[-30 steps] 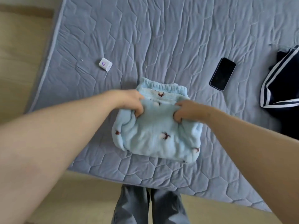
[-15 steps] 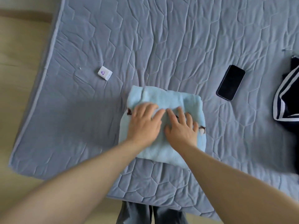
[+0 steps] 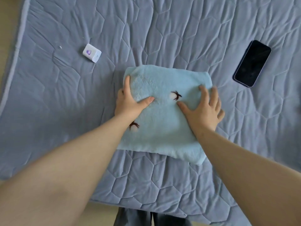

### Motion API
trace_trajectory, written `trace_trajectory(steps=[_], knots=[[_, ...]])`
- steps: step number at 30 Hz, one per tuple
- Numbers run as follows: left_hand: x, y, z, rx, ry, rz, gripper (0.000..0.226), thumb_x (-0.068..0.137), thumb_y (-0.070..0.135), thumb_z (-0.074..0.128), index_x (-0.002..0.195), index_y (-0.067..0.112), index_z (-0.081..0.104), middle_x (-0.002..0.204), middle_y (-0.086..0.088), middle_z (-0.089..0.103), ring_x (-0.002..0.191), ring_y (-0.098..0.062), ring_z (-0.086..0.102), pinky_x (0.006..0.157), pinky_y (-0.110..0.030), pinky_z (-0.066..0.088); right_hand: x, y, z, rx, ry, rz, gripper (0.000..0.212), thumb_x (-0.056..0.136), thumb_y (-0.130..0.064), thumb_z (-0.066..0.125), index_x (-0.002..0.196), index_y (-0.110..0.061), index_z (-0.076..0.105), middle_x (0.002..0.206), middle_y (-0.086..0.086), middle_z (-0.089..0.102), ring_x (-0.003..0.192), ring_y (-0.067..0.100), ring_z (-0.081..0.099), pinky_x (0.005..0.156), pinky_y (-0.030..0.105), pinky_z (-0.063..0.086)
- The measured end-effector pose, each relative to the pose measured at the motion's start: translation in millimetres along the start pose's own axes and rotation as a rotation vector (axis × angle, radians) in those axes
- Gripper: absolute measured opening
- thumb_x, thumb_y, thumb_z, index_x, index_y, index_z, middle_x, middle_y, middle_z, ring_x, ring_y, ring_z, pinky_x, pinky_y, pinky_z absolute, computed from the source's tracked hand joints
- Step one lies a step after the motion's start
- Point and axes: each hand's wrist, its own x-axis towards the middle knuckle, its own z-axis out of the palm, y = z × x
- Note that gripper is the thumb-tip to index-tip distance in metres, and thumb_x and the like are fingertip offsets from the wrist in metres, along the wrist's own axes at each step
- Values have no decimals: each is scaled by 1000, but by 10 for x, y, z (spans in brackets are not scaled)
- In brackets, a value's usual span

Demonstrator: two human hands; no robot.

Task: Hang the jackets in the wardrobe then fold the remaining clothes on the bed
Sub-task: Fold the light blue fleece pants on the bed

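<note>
A light blue fleece garment (image 3: 162, 128) with small brown-and-white motifs lies folded into a square on the grey-blue quilted bed (image 3: 162, 30). My left hand (image 3: 130, 101) lies flat on the garment's left edge, with its thumb pointing right across the fleece. My right hand (image 3: 203, 110) presses flat on the right side, fingers spread toward the far right corner. Neither hand curls round the cloth.
A small white cube with a purple mark (image 3: 92, 53) lies on the bed at the back left. A black phone (image 3: 252, 62) lies at the right. The bed's near edge and the wooden floor (image 3: 101, 216) are below, with my grey trouser legs (image 3: 146, 220).
The garment was folded over, hiding its waistband. My hands then slid apart from the middle to its left and right sides. The dark striped garment has left the view.
</note>
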Motion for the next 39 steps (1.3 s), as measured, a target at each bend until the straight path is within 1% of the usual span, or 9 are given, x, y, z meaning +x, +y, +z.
trace_trajectory(steps=[3,6,10,13,17,22,26,34,39], knots=[[-57,-20,-82,-368,-85,-170,95,62,39,84,138,25,29,123,8,50,111,-13,51,88,-27,45,-57,93,-12,442,-71,244,90,69,-57,71,141,-41,19,145,-5,32,133,21,35,105,44,33],[-60,-69,-171,-432,-278,-332,56,73,36,76,120,25,49,103,7,61,94,-13,59,82,-28,44,-81,185,-15,737,-158,396,81,70,-47,76,135,-29,31,111,-12,51,112,18,53,89,34,43],[-178,-69,-189,-503,-447,-471,43,72,43,71,108,21,64,100,-3,71,90,-21,64,85,-34,49,-103,222,-67,843,-308,531,69,74,-45,74,131,-22,41,112,-5,56,98,19,56,79,33,44],[-366,11,-253,-595,-505,-480,21,86,39,58,93,20,65,72,0,73,76,-20,65,71,-30,50,-204,194,-207,863,-409,562,57,74,-47,72,122,-26,48,110,-1,61,88,18,59,66,30,45],[-722,27,-440,-674,-506,-495,23,89,38,52,92,18,64,71,-2,73,66,-18,69,70,-31,50,-504,166,-372,840,-480,615,45,77,-43,71,112,-21,52,91,-1,63,78,18,60,57,28,44],[-1320,210,-997,-752,-410,-480,24,90,37,52,88,17,65,73,-6,71,61,-18,68,66,-30,50,-892,-194,-767,820,-551,553,55,76,-43,73,120,-16,54,93,3,65,83,22,63,63,31,48],[-1716,416,-1624,-849,-222,-395,22,88,35,53,90,17,66,75,-7,71,66,-21,68,68,-30,50,-1050,-812,-1206,762,-564,393,52,73,-44,75,112,-15,56,87,3,64,80,23,63,74,34,49],[-2628,575,-3127,-1061,76,-259,20,88,33,57,99,19,67,73,-4,74,62,-19,70,63,-28,51,-1727,-2372,-1856,666,-609,-7,49,74,-45,74,106,-14,55,83,1,61,74,19,61,69,30,47],[-3057,301,-4187,-1163,174,-208,26,86,34,59,100,15,68,88,-11,73,70,-23,71,60,-25,56,-2392,-3400,-1888,627,-660,-173,48,74,-46,74,106,-16,56,89,5,65,78,22,62,67,30,47]])
